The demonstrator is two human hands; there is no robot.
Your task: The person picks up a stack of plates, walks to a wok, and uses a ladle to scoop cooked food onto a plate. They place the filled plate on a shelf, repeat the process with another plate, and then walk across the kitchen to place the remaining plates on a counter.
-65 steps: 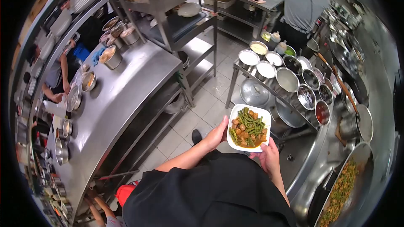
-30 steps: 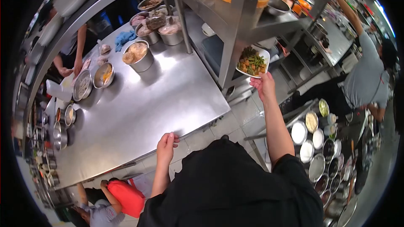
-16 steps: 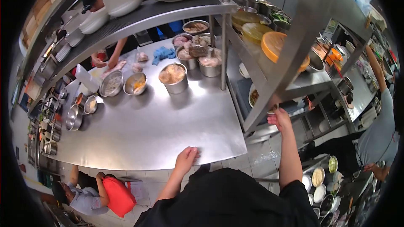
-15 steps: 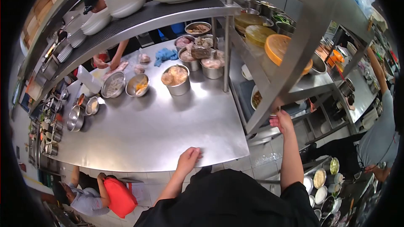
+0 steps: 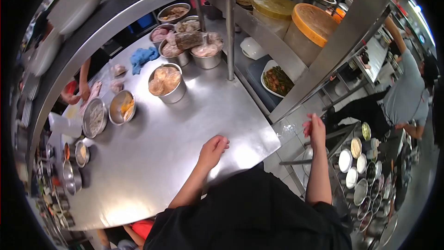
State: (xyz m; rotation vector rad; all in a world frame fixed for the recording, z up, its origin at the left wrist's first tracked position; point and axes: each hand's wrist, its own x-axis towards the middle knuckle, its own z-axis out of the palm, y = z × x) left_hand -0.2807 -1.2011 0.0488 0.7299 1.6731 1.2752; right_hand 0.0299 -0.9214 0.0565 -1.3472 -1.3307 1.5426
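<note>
The white plate (image 5: 264, 77) of green beans (image 5: 277, 80) lies on the dark lower shelf (image 5: 253, 70) of the steel rack, behind its slanted post (image 5: 333, 51) and beneath an orange-lidded tub (image 5: 312, 25). The right hand (image 5: 315, 129) hangs in the air just below the post and clear of the plate, fingers loosely spread and holding nothing. The left hand (image 5: 213, 149) lies palm down, empty, near the edge of the steel table (image 5: 185, 125), where a steel bowl (image 5: 166, 83) of wrapped food stands farther back, and a co-worker in a grey shirt (image 5: 404, 97) stands well off to the right.
</note>
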